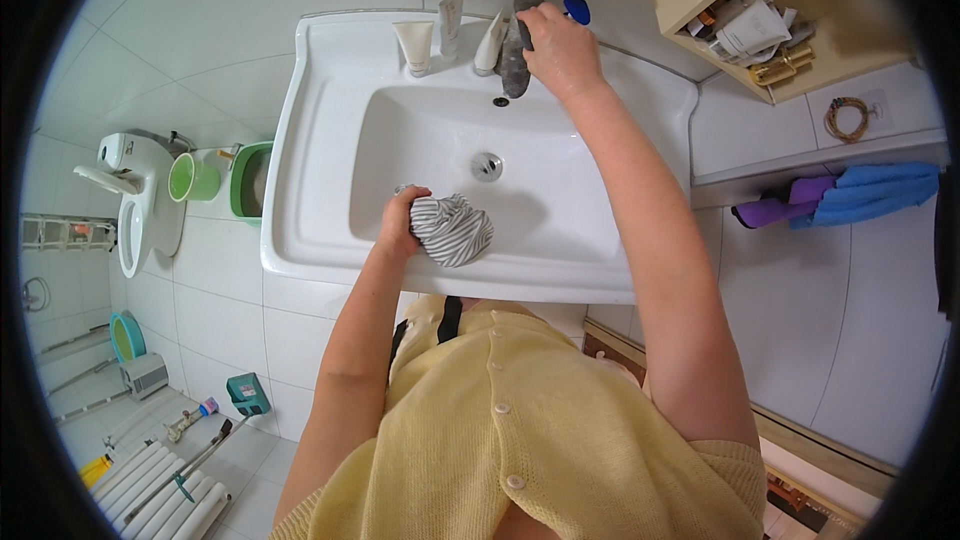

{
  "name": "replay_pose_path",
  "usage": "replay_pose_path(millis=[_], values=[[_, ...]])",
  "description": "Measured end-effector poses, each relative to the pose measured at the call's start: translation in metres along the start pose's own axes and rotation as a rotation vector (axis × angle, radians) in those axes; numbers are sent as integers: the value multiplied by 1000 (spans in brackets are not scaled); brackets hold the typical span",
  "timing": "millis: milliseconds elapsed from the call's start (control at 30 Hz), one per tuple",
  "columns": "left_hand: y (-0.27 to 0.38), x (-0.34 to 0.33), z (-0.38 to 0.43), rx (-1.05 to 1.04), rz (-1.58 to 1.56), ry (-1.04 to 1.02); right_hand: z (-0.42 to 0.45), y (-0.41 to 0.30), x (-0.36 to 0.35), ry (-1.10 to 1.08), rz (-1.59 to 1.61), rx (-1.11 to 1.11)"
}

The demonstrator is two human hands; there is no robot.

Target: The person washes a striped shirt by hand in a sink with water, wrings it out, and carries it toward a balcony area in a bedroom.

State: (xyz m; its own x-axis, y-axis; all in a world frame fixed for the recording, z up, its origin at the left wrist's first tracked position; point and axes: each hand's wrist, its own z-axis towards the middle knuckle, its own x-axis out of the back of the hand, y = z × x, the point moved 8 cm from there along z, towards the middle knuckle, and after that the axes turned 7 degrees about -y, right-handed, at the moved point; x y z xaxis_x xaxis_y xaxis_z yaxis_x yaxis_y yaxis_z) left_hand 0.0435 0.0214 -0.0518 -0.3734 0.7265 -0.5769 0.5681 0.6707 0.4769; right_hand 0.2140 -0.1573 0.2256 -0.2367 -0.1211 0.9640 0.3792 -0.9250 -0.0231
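My left hand (403, 223) grips a bunched grey-and-white striped cloth (452, 231) over the near side of the white sink (315, 165). Up at the faucet (514, 64), my right hand (559, 49) has its fingers on the dark lever handle; part of the handle lies hidden behind the hand. Beneath the spout, the basin's metal drain (487, 166) is in plain sight. Whether water runs from the spout is hard to tell.
White tubes (415, 49) stand on the sink's back ledge, left of the faucet. A blue pump top (577, 10) rises behind my right hand. A shelf with toiletries (750, 30) juts out at upper right; a blue towel (874, 191) hangs below. Farther left are a green bucket (193, 178) and a toilet (142, 202).
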Motion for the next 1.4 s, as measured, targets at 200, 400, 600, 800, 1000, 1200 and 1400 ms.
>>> replay_pose_path(millis=[200, 400, 600, 800, 1000, 1200, 1400], values=[[-2, -1, -1, 34, 2, -13, 7, 2, 3, -66, -1, 51], [-5, -6, 0, 58, 1, -4, 21, 34, 7, -109, 285, -85], [-9, 8, 4, 52, 16, -22, -55, 33, -38, 409, 1023, -348], [-2, -7, -5, 8, 13, -19, -157, -50, -193, -275, 2395, -1442], [-6, 5, 2, 21, -24, 24, -128, -21, -189, 267, 2474, -1058], [-16, 5, 9, 86, -116, 45, -209, -58, -213, -632, 1882, -1298], [-22, -54, -2, 180, -287, -206, -199, -50, -154, -637, 1634, -826]])
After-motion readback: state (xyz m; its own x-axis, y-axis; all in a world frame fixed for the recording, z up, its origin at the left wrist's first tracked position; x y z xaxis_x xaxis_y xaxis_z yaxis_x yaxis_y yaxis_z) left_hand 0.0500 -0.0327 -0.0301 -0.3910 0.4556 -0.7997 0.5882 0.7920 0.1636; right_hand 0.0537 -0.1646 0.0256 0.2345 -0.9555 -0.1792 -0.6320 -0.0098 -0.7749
